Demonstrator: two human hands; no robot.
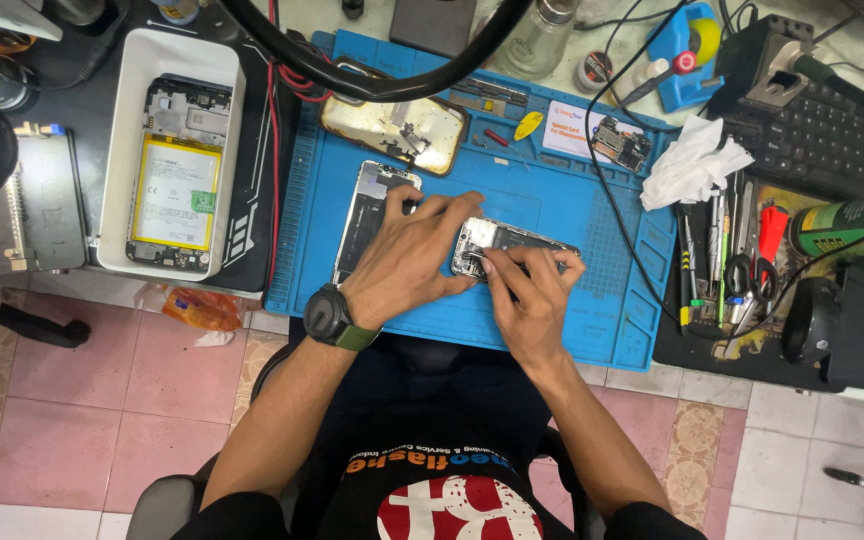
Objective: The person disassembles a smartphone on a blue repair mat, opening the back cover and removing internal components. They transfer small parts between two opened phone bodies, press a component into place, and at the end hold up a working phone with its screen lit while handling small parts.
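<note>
Taking the blue work mat (552, 230) as the landmark: well off its left edge a white tray (120, 150) holds an opened phone with a yellow battery. On the mat's left half lies a bare phone frame (372, 215). Just right of it the left hand (407, 260) lies with its grip clamped on the near end of the opened phone body (512, 245) at mat centre. The right hand (532, 290) pinches that body's near edge, fingertips together. The body looks light, stiff, thin and fragile; I judge its side rails the safest hold. Beyond the mat's right edge lie crumpled tissue (692, 160) and hand tools (742, 270).
</note>
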